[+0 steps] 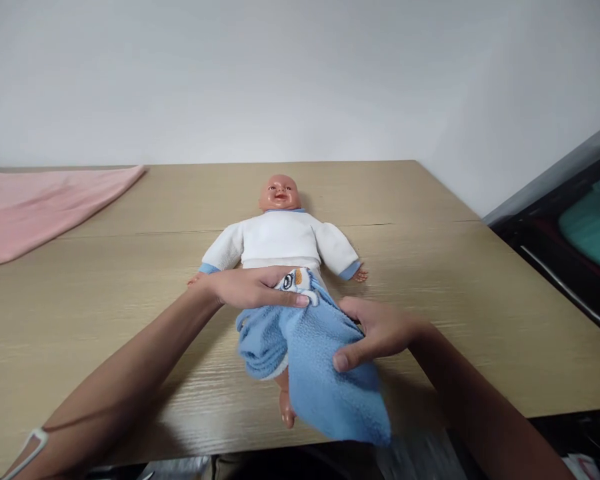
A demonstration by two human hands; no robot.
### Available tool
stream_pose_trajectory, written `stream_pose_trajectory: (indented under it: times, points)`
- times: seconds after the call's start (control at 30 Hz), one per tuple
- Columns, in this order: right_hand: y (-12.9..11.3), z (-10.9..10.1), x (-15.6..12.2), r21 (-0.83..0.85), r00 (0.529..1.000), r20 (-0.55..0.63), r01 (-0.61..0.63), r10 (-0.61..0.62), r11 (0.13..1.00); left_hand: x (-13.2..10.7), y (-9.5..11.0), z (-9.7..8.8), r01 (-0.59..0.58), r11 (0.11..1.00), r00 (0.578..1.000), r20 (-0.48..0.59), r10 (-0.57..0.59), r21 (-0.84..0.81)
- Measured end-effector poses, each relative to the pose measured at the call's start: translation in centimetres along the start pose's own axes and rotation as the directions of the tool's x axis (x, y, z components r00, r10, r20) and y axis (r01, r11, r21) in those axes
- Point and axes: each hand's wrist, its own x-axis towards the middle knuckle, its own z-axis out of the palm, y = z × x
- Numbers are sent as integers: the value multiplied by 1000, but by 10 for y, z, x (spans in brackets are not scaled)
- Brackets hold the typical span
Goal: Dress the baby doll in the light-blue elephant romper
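Observation:
A baby doll (280,193) lies face up on the table, its head away from me, in a white sweater (281,235) with blue cuffs. Fuzzy blue pants (330,373) with an embroidered patch are partly on its legs. One bare foot (287,410) pokes out below the left pant leg; the other foot is hidden inside the cloth. At the waist, my left hand (260,287) grips the pants by the patch, thumb on top. My right hand (377,330) pinches the side of the right pant leg, thumb over the cloth.
The doll rests on a light wooden table (130,293) with a seam across it. A pink cloth (45,207) lies at the far left. To the right stands a dark case or shelf (555,247) with teal fabric (595,227). A white wall rises behind the table.

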Motion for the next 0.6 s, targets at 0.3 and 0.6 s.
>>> stream_pose_trajectory:
  times: [0.3,0.6]
  points:
    - [7,11,5,243,930,-247,330,-271,912,4,-8,-2,27,989,929,368,27,-142]
    - [19,12,3,360,985,-72,173,-157,917,-2,-27,-12,-79,990,992,88,90,-114]
